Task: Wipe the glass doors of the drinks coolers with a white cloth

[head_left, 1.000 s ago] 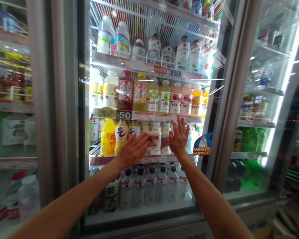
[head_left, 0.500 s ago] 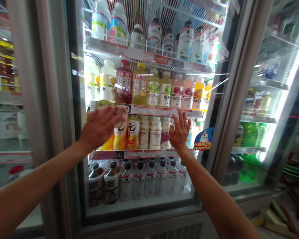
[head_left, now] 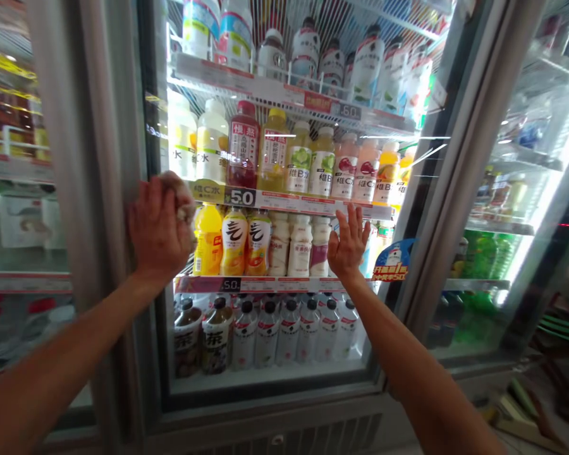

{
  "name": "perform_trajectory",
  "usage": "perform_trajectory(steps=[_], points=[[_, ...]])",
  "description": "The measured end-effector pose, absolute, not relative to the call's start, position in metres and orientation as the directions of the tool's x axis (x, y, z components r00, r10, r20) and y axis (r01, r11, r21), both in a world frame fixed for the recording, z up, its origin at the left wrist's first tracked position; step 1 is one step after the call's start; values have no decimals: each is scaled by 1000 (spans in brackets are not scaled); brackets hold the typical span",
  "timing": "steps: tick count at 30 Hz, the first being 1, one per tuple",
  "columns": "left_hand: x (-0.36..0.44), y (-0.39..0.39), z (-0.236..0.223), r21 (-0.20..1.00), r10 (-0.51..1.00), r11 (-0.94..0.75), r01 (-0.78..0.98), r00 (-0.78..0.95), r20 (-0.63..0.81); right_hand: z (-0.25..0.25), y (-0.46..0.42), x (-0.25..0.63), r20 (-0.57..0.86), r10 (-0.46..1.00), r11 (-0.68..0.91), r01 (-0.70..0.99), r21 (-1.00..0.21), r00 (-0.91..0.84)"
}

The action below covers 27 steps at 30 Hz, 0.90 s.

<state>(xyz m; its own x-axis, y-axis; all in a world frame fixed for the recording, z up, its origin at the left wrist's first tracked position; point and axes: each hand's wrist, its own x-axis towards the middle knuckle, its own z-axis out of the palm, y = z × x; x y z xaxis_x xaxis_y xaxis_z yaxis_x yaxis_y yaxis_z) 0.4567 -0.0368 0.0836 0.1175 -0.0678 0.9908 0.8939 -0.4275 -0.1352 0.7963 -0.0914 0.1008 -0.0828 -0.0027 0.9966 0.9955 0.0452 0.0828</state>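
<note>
My left hand [head_left: 156,227] presses a crumpled, pale cloth [head_left: 183,212] against the left edge of a glass fridge door [head_left: 265,392], by its metal frame. The fingers point upward and cover part of the cloth. Toward the right side of the same door, my right hand [head_left: 349,243] rests with fingers spread and nothing in it, its palm facing the glass. Behind the glass, orange drink bottles [head_left: 234,240] and white milk-drink bottles [head_left: 300,246] stand on the shelf between my hands.
A blue sticker [head_left: 393,260] is on the door's lower right. Juice bottles [head_left: 243,145] fill the shelf above, with clear bottles [head_left: 269,335] at the bottom. Metal door frames [head_left: 459,183] separate neighbouring fridges. Flat items [head_left: 521,411] lie on the floor at right.
My left hand has swept the cloth leftward across the glass to the door's edge. My right hand stays at about the same place on the door. The view has shifted slightly.
</note>
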Motion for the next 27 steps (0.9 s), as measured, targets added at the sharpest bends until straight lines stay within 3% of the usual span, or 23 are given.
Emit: perform_trajectory(steps=[1,5,7,9,12,13,15,17,19,21,23,24,25,27], points=[[460,-39,79,-168,-52,-424,890,161,986,101,-92,796,996,-1,44,996,84,-84],[476,-50,42,-584,-65,-511,631,649,758,101,-92,795,996,5,30,996,86,-86],[475,-51,43,-677,-114,-532,509,749,653,101,-92,795,996,-5,28,995,91,-91],[470,-47,62,-642,-139,-488,591,673,726,101,-92,796,995,-13,27,995,97,-97],[469,-42,84,-366,-112,-440,820,354,929,100,-91,796,996,-3,14,996,91,-91],[473,-42,82,-329,-92,-447,832,323,942,100,-91,796,996,1,11,996,89,-89],[484,-45,66,-445,-86,-487,752,466,881,100,-91,796,996,0,13,996,88,-88],[494,-48,47,-674,-140,-511,533,722,678,100,-91,796,996,-7,22,995,93,-92],[496,-49,42,-789,-197,-504,352,842,502,100,-91,797,995,-6,30,995,96,-96],[491,-48,53,-746,-183,-495,446,785,591,100,-91,797,995,0,37,995,95,-95],[486,-48,69,-515,-115,-479,711,531,840,100,-91,797,996,2,45,995,91,-91],[486,-48,74,-406,-88,-466,786,415,905,100,-91,797,996,2,47,995,88,-88],[487,-50,75,-379,-84,-462,802,385,919,99,-91,797,996,4,47,995,86,-86],[495,-54,69,-573,-133,-475,668,589,797,99,-91,798,996,9,44,996,83,-83]])
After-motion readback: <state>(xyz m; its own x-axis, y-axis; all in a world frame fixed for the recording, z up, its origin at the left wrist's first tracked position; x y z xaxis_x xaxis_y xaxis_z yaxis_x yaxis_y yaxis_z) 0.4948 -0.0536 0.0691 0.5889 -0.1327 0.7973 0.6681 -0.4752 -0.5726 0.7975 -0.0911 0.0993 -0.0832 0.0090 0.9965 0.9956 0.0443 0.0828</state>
